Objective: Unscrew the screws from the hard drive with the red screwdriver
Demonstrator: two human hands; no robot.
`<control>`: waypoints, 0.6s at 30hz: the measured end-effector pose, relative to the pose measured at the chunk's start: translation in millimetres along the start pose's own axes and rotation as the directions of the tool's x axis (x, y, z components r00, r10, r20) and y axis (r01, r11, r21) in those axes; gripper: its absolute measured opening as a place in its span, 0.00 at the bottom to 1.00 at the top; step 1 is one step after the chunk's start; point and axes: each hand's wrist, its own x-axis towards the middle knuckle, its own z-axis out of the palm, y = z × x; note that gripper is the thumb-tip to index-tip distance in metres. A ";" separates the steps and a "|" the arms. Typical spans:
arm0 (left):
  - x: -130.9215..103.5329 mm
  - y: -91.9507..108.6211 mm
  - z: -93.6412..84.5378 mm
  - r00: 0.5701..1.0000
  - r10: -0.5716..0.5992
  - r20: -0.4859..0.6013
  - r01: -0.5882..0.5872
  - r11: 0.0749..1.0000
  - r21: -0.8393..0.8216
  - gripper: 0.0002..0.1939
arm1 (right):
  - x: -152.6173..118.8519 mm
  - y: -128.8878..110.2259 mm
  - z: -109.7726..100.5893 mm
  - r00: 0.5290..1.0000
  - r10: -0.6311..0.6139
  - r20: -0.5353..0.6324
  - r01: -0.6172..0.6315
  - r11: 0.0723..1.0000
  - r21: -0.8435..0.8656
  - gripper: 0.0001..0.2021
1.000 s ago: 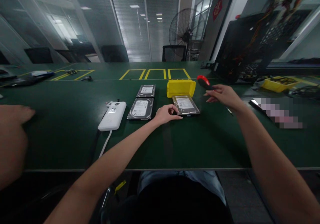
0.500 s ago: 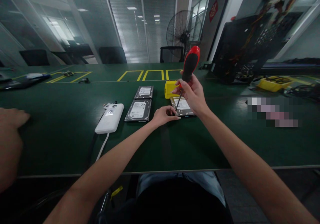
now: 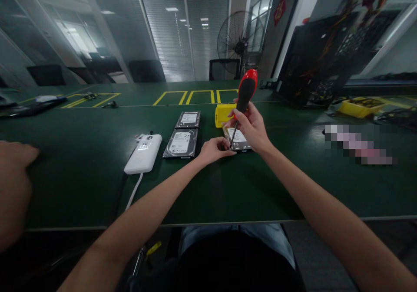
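Observation:
My right hand (image 3: 252, 125) is closed round a screwdriver (image 3: 246, 93) with a red and black handle. Its shaft slants down to the front left corner of a hard drive (image 3: 240, 143), where the tip is hard to make out. At that same corner my left hand (image 3: 215, 150) has its thumb and curled fingers pressed against the drive, close beside the shaft. Part of the drive is hidden behind my right hand. A yellow box (image 3: 222, 115) stands just behind it. Two more hard drives, a nearer one (image 3: 181, 143) and a farther one (image 3: 189, 119), lie to the left.
A white power bank (image 3: 143, 154) with a cable lies on the green table (image 3: 208, 196). Another person's arm (image 3: 14, 183) rests at the left edge. At the right are a blurred-out object (image 3: 358, 144), a yellow tray (image 3: 360, 107) and a black computer case (image 3: 309, 66).
The screwdriver and my right hand have sunk slightly, and the handle stands a little lower. My left hand keeps its place at the drive's corner.

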 end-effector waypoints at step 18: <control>0.0 0.5 -2.0 0.999 -0.003 0.039 0.003 1.000 0.000 0.19 | -2.4 2.7 -0.4 0.999 0.006 0.040 -0.007 1.000 0.028 0.15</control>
